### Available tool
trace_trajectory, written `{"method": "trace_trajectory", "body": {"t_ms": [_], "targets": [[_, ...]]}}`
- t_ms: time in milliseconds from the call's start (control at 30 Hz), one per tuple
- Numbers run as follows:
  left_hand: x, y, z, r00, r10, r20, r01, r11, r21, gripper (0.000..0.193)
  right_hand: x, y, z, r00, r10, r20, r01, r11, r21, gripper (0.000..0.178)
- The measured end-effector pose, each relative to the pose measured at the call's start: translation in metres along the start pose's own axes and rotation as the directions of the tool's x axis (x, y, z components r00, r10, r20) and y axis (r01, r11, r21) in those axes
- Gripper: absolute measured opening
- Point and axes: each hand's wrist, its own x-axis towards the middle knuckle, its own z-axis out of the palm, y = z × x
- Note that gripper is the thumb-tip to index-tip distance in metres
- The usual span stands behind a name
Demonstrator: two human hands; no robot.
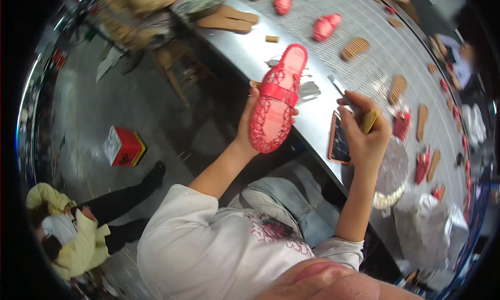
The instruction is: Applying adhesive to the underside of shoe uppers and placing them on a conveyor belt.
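My left hand [250,115] grips a red sandal [279,99] by its side, raised just off the near edge of the metal worktop. The sandal has openwork straps, a wide band across the middle and a pink insole facing up. In my right hand [367,125], closed above the worktop, is a slim tool with a yellow handle [370,121] and a flat, shiny tip pointing away from me; its exact kind is unclear. Beneath that hand lies a phone [339,144] with an orange edge and dark screen. Grey strips [310,90] sit beyond the sandal.
A grey ribbed belt [372,66] runs alongside the worktop, carrying tan soles [355,48] and red sandals [326,27]. Brown sole pieces [229,20] lie at the far left end. Near right are a round tin [391,167] and a silvery bag [432,227]. Other people sit around.
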Motion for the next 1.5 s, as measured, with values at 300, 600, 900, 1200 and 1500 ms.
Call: {"method": "trace_trajectory", "body": {"t_ms": [300,600,900,1200,1500], "targets": [[0.002,0.017,0.014,0.926,-0.306,0.22,0.312,0.95,0.007,0.077,-0.047,-0.049,0.015,0.937,-0.286,-0.199,0.204,0.913,-0.353,0.017],[0.006,0.014,0.015,0.826,-0.511,0.238,0.529,0.848,-0.017,0.071,-0.026,-0.03,0.044,0.855,-0.482,-0.191,0.281,0.739,-0.612,0.019],[0.007,0.009,0.008,0.831,-0.524,0.186,0.546,0.832,-0.097,0.057,-0.037,-0.03,0.037,0.979,-0.195,0.055,0.195,0.835,-0.514,0.035],[0.004,0.005,0.004,0.846,-0.524,0.104,0.528,0.849,-0.018,0.045,-0.041,-0.027,0.033,0.989,-0.136,0.056,0.144,0.814,-0.562,0.037],[0.003,0.005,0.002,0.826,-0.544,0.144,0.542,0.838,0.058,0.042,-0.05,-0.029,0.034,0.995,-0.096,-0.019,0.073,0.851,-0.52,0.034]]}}
